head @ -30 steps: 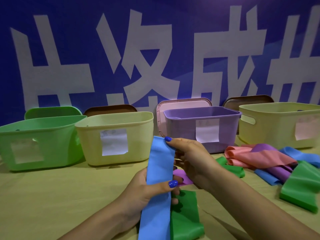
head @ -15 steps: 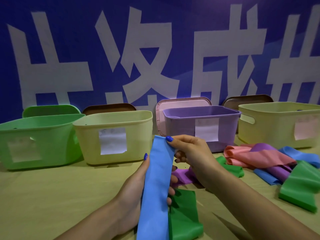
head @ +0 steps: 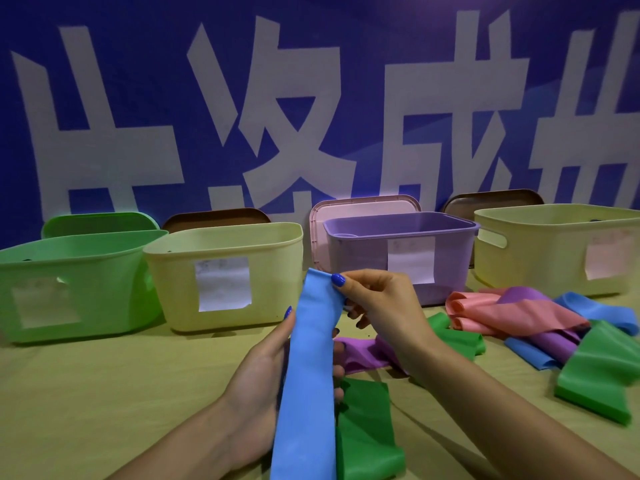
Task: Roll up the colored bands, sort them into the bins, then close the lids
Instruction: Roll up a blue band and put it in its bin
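A long blue band [head: 306,375] stands upright in front of me. My right hand [head: 377,306] pinches its top end between thumb and fingers. My left hand [head: 263,372] lies flat behind the band's middle with fingers straight, supporting it. A dark green band [head: 363,434] and a purple band [head: 360,353] lie on the table under my hands. Four open bins stand in a row: green [head: 69,271], yellow [head: 225,265], purple [head: 401,244], and a second yellow bin [head: 561,244].
A heap of pink [head: 512,313], purple, blue [head: 595,310] and green [head: 602,382] bands lies at the right. Lids lean behind the bins: green [head: 97,223], brown [head: 214,220], pink [head: 363,209], brown [head: 491,202]. A blue banner wall stands behind.
My left thumb has let go of the band's front, and the hand now lies open behind it. My right hand keeps pinching the top end.
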Tool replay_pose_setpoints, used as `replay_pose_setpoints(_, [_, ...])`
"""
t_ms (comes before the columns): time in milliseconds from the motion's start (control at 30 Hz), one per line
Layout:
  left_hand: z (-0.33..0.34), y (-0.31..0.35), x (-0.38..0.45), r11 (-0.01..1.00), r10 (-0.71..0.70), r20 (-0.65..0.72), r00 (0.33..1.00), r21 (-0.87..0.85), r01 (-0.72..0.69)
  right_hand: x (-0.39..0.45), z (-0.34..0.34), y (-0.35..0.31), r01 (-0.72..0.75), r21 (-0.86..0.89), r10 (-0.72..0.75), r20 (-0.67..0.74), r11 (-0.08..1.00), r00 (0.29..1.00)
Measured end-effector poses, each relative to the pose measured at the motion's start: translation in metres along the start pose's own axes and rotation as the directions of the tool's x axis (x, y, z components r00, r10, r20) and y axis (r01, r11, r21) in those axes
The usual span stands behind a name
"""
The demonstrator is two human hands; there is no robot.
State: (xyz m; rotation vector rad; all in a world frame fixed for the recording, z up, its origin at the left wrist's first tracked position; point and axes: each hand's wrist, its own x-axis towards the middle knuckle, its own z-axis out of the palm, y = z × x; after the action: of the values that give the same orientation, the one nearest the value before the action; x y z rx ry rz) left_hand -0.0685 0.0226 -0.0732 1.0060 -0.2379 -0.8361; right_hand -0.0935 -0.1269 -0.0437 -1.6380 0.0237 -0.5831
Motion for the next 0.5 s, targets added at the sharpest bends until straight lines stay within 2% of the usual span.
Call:
replay_pose_setpoints(133, [-0.0006,-0.0003,-0.001,1.0,0.017,0.0,1.0,0.021,-0.017,0.0013,0.0001,0.0002,0.006,-0.001,-0.006,-0.011,1.0,1.0])
replay_pose_setpoints(233, [-0.0007,0.0029,-0.004,0.999,0.045,-0.023,0.999,-0.005,-0.045,0.0011,0.0003,-0.0003,-0.013,0.06,0.011,0.024,0.998,1.0])
replay_pose_setpoints(400, [0.004,0.0075,-0.0027,0.986,0.163,-0.173,0.971,0.057,-0.155,-0.0032,0.0058,-0.0015,-0.161,0.247,0.132,0.13,0.955,0.983])
replay_pose_setpoints(500, [0.0024,0.0085,-0.0013,0.983,0.16,-0.183,0.97,0.114,-0.141,-0.0045,0.01,-0.0005,-0.23,0.307,0.193,0.146,0.924,0.97])
